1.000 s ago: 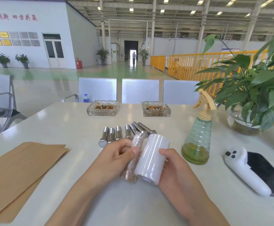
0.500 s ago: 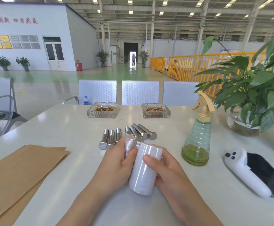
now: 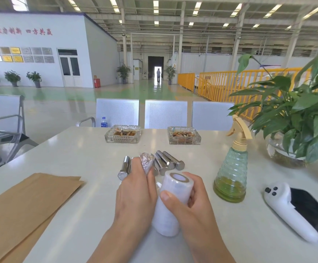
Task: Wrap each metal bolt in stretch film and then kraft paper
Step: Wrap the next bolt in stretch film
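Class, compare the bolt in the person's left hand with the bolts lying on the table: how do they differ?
The held bolt is covered in crinkly clear film; the loose bolts are bare, shiny metal. The held bolt is gripped by the left hand and points upward; the loose bolts lie flat on the table. Their shared shape cannot be checked under the film.

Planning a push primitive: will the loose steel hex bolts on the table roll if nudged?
Likely yes: the shiny steel hex bolts lie on their sides with round shanks, so they could roll in an arc. Hex heads may stop them. They look solid, probably heavy for their size; the glossy white table suggests sliding.
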